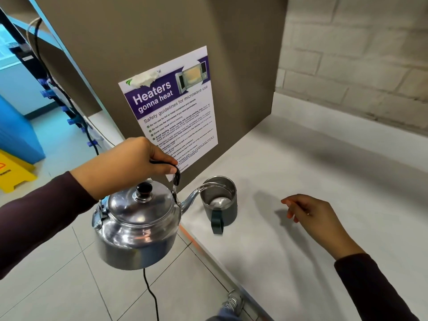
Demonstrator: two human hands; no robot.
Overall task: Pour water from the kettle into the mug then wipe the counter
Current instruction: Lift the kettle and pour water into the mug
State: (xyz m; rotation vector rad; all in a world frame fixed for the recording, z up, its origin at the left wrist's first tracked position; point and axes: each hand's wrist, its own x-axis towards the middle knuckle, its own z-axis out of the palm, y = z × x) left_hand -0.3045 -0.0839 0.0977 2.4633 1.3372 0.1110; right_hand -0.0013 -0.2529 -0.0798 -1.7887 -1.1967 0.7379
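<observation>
A: Status?
B: Left hand [129,163], fingers curled round the handle, is tipping the kettle [136,224]; water is entering the mug [220,205] near the counter [301,170] edge.
A: Right hand [310,213]?
B: Hovering, fingers loosely spread, empty. Wiping isn't started; no cloth visible.

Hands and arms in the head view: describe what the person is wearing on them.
Both arms wear long, close-fitting sleeves of a dark plum-brown cloth, plain and unmarked, that end at the wrists: the left sleeve, the right sleeve. The left hand and the right hand are bare, without gloves. A thin ring seems to sit on one of the right fingers; no watch or bracelet shows.
</observation>
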